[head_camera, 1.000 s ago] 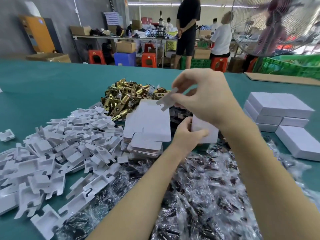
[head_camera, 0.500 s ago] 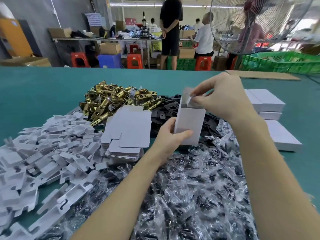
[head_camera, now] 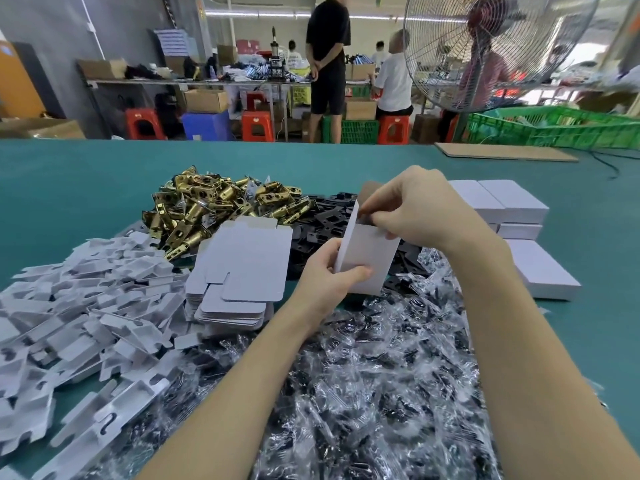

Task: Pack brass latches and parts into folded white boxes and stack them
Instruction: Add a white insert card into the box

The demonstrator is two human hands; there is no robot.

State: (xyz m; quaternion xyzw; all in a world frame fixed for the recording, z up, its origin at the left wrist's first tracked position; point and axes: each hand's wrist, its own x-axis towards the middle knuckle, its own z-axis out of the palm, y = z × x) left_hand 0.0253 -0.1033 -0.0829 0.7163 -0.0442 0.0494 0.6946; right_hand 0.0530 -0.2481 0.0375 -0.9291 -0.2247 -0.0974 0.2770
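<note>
A small white box (head_camera: 370, 261) stands upright above the table's middle, its top end open. My left hand (head_camera: 327, 277) grips its lower left side. My right hand (head_camera: 415, 209) pinches the flaps at its top. Behind lie a pile of brass latches (head_camera: 214, 202) and black plates (head_camera: 322, 223). A stack of flat white box blanks (head_camera: 242, 268) sits to the left of the box. Closed white boxes (head_camera: 509, 202) are stacked at the right.
White card inserts (head_camera: 86, 306) are heaped at the left. Clear bags of dark parts (head_camera: 363, 375) cover the near table. A large fan (head_camera: 485, 46), green crates (head_camera: 554, 129) and a cardboard sheet (head_camera: 502, 152) stand at the far right. People work at benches behind.
The box went from a half-formed blank to an upright open box. My right hand came down from above with a white insert onto the box's top. The view shifted slightly.
</note>
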